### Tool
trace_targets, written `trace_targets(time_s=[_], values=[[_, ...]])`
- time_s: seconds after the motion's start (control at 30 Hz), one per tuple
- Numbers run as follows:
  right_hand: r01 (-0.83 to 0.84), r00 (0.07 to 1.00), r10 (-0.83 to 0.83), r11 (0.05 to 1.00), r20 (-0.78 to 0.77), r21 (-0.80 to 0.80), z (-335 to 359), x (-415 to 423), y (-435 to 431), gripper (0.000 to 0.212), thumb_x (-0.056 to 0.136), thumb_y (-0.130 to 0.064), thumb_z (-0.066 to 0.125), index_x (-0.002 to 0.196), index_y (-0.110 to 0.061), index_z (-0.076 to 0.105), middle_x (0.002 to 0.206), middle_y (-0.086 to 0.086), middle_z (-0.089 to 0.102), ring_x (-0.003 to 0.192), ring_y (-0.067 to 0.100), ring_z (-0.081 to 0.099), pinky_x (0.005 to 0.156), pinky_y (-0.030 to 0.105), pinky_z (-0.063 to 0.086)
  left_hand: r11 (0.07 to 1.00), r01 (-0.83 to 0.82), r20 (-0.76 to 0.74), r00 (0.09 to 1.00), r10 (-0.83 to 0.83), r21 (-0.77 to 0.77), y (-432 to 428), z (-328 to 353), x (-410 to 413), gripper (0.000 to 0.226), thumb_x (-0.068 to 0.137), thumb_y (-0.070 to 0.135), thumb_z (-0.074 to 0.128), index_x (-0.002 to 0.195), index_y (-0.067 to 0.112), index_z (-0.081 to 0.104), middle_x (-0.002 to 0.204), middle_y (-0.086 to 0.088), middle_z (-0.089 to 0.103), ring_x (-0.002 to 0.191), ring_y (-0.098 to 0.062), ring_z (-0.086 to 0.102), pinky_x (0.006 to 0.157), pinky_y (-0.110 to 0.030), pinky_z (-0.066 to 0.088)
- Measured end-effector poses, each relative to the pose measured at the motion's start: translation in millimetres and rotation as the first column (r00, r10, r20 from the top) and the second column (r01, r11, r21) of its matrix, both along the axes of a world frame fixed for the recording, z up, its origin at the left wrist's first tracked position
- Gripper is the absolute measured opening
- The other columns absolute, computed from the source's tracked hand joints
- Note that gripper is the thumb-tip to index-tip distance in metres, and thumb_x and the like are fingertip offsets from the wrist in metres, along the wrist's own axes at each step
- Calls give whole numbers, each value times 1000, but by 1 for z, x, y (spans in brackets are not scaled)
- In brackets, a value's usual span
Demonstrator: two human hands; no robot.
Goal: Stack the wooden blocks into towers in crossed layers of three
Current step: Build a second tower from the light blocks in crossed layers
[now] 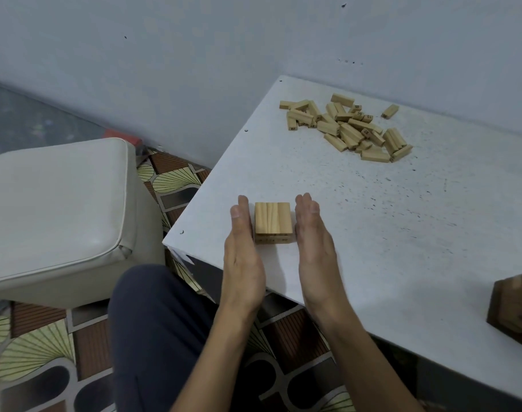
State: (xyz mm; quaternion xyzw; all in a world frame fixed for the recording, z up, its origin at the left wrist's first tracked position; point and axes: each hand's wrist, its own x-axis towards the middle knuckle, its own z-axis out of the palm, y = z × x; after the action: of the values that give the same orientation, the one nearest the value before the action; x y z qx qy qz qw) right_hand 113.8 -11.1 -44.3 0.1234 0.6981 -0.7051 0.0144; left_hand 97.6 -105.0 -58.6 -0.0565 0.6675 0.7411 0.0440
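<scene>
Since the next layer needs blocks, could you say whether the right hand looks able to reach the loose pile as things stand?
Probably yes: the right hand lies open beside the small stack, holding nothing, and only bare table lies between it and the loose pile.

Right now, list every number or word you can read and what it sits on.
"50": a block end in the pile.
"20": the block end below it.
Other pile numbers, and marks on the near stack front: too small or blurred.

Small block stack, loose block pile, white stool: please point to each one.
small block stack (273, 217), head view, top layer.
loose block pile (347, 129), head view, heap middle.
white stool (54, 209), head view, seat cushion.
</scene>
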Motion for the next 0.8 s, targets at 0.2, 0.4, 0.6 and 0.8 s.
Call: trace_targets(time_s=[0.2, 0.4, 0.6, 0.8], values=[[1, 1000, -1, 1000, 3, 6, -3, -5, -2, 81, 85, -78, 21, 155, -38, 21, 158, -26, 23, 142, -12, 20, 123, 29, 15, 999, 29, 7, 1000, -29, -23, 0, 0, 0, 93, 82, 81, 21, 156, 26, 23, 159, 22, 24, 140, 15, 21, 124, -28, 14], [-19, 1000, 19, 1000, 0, 15, -1, -3, -5, 76, 89, -68, 20, 156, -34, 20, 160, -24, 21, 143, -12, 18, 123, 27, 14, 996, 50, -1, 999, -50, -71, 2, 5, 3, 79, 92, 70, 14, 157, 25, 21, 158, 22, 21, 139, 18, 20, 118, -15, 14], [-24, 1000, 23, 1000, 9, 13, 0, -3, -6, 77, 87, -67, 21, 156, -34, 20, 159, -24, 22, 143, -12, 18, 123, 24, 14, 991, 80, -4, 997, -81, -106, 1, 8, 2, 75, 91, 62, 14, 157, 25, 20, 155, 25, 20, 127, 31, 20, 104, 5, 15], [-21, 1000, 21, 1000, 7, 21, 1, -2, -7, 75, 89, -66, 21, 156, -34, 20, 159, -25, 21, 142, -13, 17, 121, 21, 14, 986, 77, -22, 996, -81, -149, 1, 9, 2, 78, 89, 61, 14, 157, 22, 18, 160, 18, 18, 128, 29, 20, 101, 7, 14]])
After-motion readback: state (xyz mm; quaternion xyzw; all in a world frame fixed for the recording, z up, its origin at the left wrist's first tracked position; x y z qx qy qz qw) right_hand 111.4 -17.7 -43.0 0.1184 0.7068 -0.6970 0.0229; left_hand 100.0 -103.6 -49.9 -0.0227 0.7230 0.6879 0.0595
